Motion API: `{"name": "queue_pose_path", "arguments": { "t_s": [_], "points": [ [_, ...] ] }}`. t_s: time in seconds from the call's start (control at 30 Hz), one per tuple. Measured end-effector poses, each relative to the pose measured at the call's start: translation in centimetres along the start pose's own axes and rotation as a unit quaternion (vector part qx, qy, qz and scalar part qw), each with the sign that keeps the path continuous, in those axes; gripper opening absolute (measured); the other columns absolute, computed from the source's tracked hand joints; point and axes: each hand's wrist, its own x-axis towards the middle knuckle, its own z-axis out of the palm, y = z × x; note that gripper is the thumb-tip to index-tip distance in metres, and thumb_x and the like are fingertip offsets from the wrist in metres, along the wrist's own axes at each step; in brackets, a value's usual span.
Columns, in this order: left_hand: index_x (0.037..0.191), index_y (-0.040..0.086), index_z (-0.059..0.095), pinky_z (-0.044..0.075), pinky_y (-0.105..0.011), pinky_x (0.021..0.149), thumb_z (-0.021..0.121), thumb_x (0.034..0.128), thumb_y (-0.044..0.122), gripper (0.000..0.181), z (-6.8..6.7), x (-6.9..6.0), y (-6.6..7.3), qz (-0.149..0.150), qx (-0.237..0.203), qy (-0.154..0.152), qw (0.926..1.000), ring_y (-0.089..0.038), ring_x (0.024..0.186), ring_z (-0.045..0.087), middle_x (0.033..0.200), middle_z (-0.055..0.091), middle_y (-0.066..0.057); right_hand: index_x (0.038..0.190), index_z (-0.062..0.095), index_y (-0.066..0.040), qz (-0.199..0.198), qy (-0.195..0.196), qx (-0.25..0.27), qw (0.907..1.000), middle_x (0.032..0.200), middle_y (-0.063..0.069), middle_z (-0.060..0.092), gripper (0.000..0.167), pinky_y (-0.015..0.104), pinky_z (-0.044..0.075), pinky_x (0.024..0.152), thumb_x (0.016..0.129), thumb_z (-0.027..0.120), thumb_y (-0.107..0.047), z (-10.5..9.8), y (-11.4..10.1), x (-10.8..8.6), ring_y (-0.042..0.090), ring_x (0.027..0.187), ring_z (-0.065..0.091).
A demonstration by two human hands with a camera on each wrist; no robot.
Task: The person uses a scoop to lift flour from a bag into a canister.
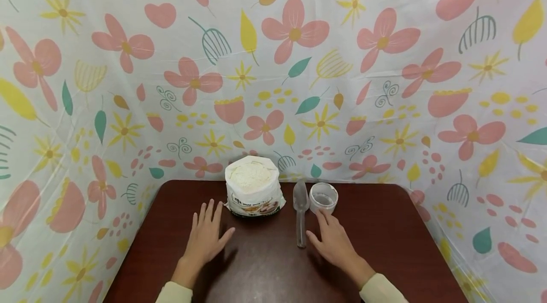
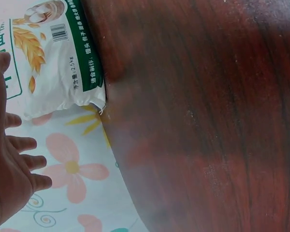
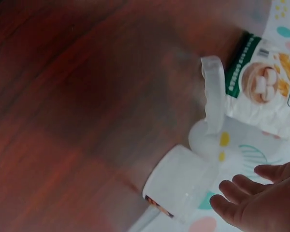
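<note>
An opened bag of flour (image 1: pixel 253 189), full of pale powder, stands at the table's back. To its right lies a clear plastic scoop (image 1: pixel 301 203), its handle toward me. Beside the scoop stands a small clear jar (image 1: pixel 323 197), its mouth facing up; the right wrist view shows part of a printed label on the jar (image 3: pixel 176 183). My left hand (image 1: pixel 205 236) is spread to the left of the flour bag, holding nothing. Fingers extended, my right hand (image 1: pixel 335 241) is just in front of the jar; whether it touches the jar I cannot tell.
Dark red-brown wooden table (image 1: pixel 265 265) with rounded back corners. A white curtain (image 1: pixel 273 80) printed with flowers and leaves hangs behind the table and along both sides.
</note>
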Motion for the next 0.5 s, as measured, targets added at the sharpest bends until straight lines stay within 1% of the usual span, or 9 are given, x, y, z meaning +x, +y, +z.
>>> {"name": "queue_pose_path", "arguments": {
  "t_s": [0.07, 0.23, 0.33, 0.5],
  "points": [
    [0.162, 0.007, 0.032, 0.030, -0.074, 0.119, 0.064, 0.0972, 0.057, 0.088, -0.1, 0.1, 0.0, 0.005, -0.004, 0.009, 0.9999, -0.048, 0.152, 0.028, 0.164, 0.032, -0.025, 0.150, 0.046, 0.005, 0.022, -0.017, 0.019, 0.9994, 0.150, 0.028, 0.048, 0.073, 0.063, 0.049, 0.109, 0.097, 0.071, -0.038, 0.3, -0.1, 0.1, 0.047, 0.134, 0.051],
    [0.158, 0.003, 0.038, 0.036, -0.075, 0.115, 0.069, 0.0956, 0.052, 0.085, -0.5, 0.4, 0.1, 0.022, -0.021, 0.048, 0.9984, -0.049, 0.147, 0.035, 0.160, 0.039, -0.027, 0.152, 0.042, 0.005, 0.067, -0.050, 0.065, 0.9944, 0.152, 0.028, 0.045, 0.076, 0.061, 0.046, 0.112, 0.098, 0.071, -0.039, 1.0, -0.3, 0.4, 0.047, 0.137, 0.047],
    [0.156, 0.001, 0.040, 0.039, -0.074, 0.113, 0.072, 0.0946, 0.048, 0.084, -0.7, 0.6, 0.0, 0.028, -0.024, 0.066, 0.9971, -0.050, 0.145, 0.039, 0.157, 0.042, -0.027, 0.154, 0.039, 0.005, 0.081, -0.059, 0.091, 0.9908, 0.152, 0.028, 0.044, 0.078, 0.061, 0.046, 0.112, 0.098, 0.071, -0.039, 1.4, -0.3, 0.6, 0.048, 0.137, 0.047],
    [0.156, 0.001, 0.040, 0.040, -0.073, 0.114, 0.070, 0.0963, 0.047, 0.082, -1.3, 1.1, 0.1, 0.031, -0.033, 0.074, 0.9962, -0.049, 0.145, 0.040, 0.157, 0.042, -0.028, 0.152, 0.041, 0.006, 0.091, -0.059, 0.117, 0.9872, 0.149, 0.029, 0.046, 0.076, 0.062, 0.047, 0.111, 0.097, 0.072, -0.037, 2.1, -0.4, 0.6, 0.049, 0.135, 0.047]
  ]
}}
